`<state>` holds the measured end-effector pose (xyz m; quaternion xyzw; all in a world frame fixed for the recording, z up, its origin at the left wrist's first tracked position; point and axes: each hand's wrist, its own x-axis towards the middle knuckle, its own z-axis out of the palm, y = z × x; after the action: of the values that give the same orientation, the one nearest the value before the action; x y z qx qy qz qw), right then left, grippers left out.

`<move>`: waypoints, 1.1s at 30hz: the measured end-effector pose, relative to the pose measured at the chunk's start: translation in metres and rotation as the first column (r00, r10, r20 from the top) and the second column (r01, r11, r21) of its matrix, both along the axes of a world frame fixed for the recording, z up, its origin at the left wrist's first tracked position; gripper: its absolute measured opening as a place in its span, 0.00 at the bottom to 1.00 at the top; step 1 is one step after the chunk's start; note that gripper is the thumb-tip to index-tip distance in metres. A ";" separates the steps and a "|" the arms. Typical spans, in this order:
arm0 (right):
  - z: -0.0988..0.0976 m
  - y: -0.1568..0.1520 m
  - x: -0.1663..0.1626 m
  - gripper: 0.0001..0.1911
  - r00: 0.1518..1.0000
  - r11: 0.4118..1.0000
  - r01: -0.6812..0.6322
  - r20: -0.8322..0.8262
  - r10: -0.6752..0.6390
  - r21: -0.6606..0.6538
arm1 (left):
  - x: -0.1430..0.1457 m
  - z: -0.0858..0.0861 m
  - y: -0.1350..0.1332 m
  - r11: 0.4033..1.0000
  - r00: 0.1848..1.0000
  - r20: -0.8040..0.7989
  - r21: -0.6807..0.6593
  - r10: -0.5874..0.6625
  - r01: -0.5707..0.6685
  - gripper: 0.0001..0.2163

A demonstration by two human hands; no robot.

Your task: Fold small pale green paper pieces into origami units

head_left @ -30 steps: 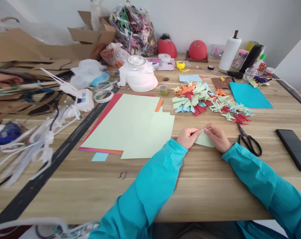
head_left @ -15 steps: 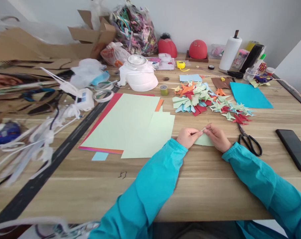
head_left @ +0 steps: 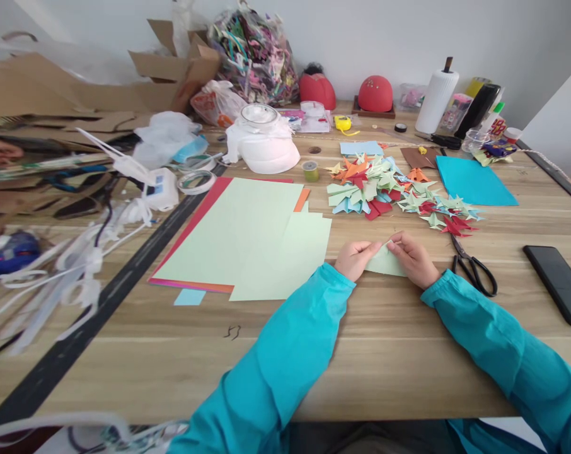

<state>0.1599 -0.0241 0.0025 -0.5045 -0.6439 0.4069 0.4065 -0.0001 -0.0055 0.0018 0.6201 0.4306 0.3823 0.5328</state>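
A small pale green folded paper lies on the wooden table between both hands. My left hand pinches its left corner with curled fingers. On its right side, my right hand pinches the top tip. Both sleeves are teal. Just beyond the hands lies a heap of folded paper shapes in green, red, orange and blue. To the left of my hands lies a stack of large pale green sheets over red and orange ones.
Black scissors lie right of my right hand, a black phone further right. A teal sheet is at the back right, near a paper towel roll. White tape and cardboard clutter the left; a white bowl sits behind the sheets.
Both hands stay on the green paper with only slight finger movement at its top tip. Nothing else on the table has moved.
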 end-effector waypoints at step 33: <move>-0.004 0.001 0.001 0.15 0.987 0.996 0.064 -0.144 -0.072 -0.060 | 0.005 -0.012 -0.010 0.996 0.999 0.035 0.080 0.036 -0.039 0.16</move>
<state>0.1611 -0.0227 -0.0017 -0.5062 -0.5834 0.4461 0.4521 0.0053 -0.0150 -0.0106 0.6265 0.4173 0.4197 0.5071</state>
